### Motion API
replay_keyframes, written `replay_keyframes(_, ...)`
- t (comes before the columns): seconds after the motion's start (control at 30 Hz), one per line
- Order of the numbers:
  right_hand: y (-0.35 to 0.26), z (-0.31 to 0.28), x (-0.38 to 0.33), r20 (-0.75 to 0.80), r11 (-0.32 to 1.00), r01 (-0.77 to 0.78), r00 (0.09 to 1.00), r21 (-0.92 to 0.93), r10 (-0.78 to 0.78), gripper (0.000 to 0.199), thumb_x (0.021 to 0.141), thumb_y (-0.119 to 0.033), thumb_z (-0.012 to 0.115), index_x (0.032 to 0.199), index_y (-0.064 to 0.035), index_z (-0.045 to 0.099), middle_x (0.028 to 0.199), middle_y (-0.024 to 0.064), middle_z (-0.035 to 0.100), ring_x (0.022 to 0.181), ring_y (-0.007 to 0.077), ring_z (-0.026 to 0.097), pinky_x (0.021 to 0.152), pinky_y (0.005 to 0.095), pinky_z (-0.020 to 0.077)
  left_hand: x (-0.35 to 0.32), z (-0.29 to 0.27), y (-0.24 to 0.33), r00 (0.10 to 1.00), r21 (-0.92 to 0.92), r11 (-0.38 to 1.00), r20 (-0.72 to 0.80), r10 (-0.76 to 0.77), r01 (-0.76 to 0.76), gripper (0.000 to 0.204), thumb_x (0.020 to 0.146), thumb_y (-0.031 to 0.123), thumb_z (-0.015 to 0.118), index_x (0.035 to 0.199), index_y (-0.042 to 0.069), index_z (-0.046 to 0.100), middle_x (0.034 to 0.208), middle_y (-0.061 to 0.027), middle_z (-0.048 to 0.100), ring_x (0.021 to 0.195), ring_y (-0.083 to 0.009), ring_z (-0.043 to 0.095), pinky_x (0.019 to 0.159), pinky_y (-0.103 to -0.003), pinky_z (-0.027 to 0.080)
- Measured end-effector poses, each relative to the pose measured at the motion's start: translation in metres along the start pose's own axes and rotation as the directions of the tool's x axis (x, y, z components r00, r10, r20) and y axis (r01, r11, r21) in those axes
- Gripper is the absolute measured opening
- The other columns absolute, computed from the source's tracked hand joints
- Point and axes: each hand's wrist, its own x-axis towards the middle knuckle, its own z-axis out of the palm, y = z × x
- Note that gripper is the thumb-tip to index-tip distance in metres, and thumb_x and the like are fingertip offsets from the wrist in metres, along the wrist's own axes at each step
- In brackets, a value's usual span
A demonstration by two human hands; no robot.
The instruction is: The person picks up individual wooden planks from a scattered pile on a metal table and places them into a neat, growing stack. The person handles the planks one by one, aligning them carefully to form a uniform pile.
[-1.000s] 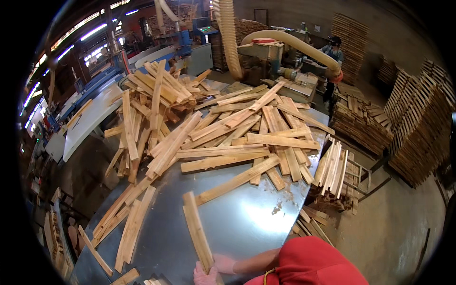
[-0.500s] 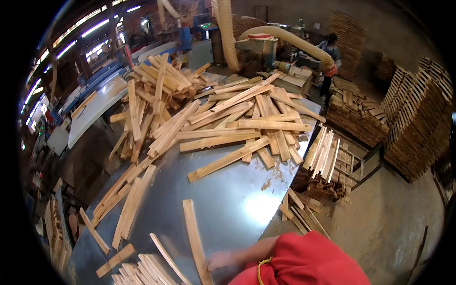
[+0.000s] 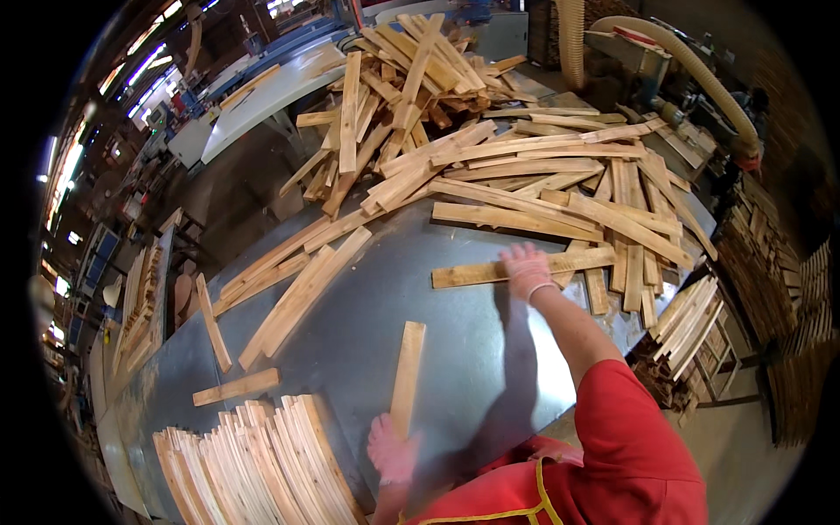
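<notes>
My left hand (image 3: 394,451), low in the middle of the head view, is closed on the near end of a short wooden slat (image 3: 409,372) that points away from me. Farther off, my right hand (image 3: 528,271) reaches across the metal tabletop (image 3: 367,350). Its fingers lie over the middle of another wooden slat (image 3: 468,275) and grip it; the thumb is hidden. That slat lies crosswise at the front of a loose heap of wooden slats (image 3: 534,188). Left of my left hand, a row of slats (image 3: 262,455) stands side by side.
Several loose slats (image 3: 306,293) lie at the left of the tabletop, with one short piece (image 3: 236,387) behind the row. A taller pile (image 3: 411,87) rises at the back. Bundled slats (image 3: 691,324) sit beyond the right edge. A ribbed hose (image 3: 691,66) curves at the far right.
My right hand has moved from beside the near slat out to a slat at the heap. My left hand has come into view, holding the near slat. The view has swung left.
</notes>
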Motion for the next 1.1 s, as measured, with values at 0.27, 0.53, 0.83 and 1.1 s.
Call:
replay_keyframes(0.27, -0.050, -0.048, 0.013, 0.644, 0.828, -0.121, 0.692, 0.548, -0.326, 0.062, 0.083, -0.059, 0.069, 0.116, -0.0063, 0.074, 0.112, 0.0238, 0.076, 0.107, 0.0399, 0.072, 0.094, 0.0460, 0.0561, 0.088, 0.092, 0.013, 0.999, -0.695, 0.719, 0.002, 0.049, -0.034, 0.068, 0.088, 0.036, 0.079, 0.145, 0.007, 0.056, 0.122, -0.0187, 0.070, 0.108, -0.0373, 0.070, 0.098, -0.043, 0.055)
replay_keyframes(0.53, -0.107, -0.054, 0.050, 0.457, 0.678, -0.015, 0.750, 0.735, -0.478, 0.044, 0.085, -0.042, 0.067, 0.109, -0.0053, 0.074, 0.115, 0.0256, 0.072, 0.111, 0.0419, 0.069, 0.095, 0.0459, 0.0561, 0.099, 0.034, 0.111, 0.972, -0.621, 0.750, 0.186, -0.142, 0.228, 0.060, 0.086, 0.037, 0.078, 0.129, -0.001, 0.064, 0.121, -0.0222, 0.069, 0.115, -0.0398, 0.065, 0.100, -0.047, 0.053)
replay_keyframes(0.83, 0.102, 0.019, 0.123, 0.188, 0.998, -0.012, 0.982, -0.063, 0.023, 0.083, 0.075, -0.023, 0.082, 0.150, -0.0144, 0.048, 0.114, 0.0177, 0.073, 0.109, 0.0382, 0.071, 0.096, 0.0450, 0.0578, 0.069, 0.037, 0.023, 0.799, -0.693, -0.441, 0.593, 0.101, 0.570, 0.057, 0.101, 0.055, 0.067, 0.131, 0.007, 0.065, 0.099, -0.0090, 0.068, 0.080, -0.0234, 0.066, 0.073, -0.037, 0.057)
replay_keyframes(1.1, -0.092, -0.006, -0.076, 0.685, 0.438, -0.536, 0.645, 0.722, -0.339, 0.061, 0.081, -0.034, 0.081, 0.128, 0.0010, 0.064, 0.102, 0.0133, 0.076, 0.096, 0.0187, 0.072, 0.084, 0.0344, 0.0599, 0.022, 0.057, -0.029, 0.842, -0.565, -0.666, 0.506, 0.187, 0.487, 0.057, 0.101, 0.059, 0.063, 0.128, 0.009, 0.067, 0.091, -0.0069, 0.064, 0.064, -0.0205, 0.057, 0.057, -0.035, 0.048)
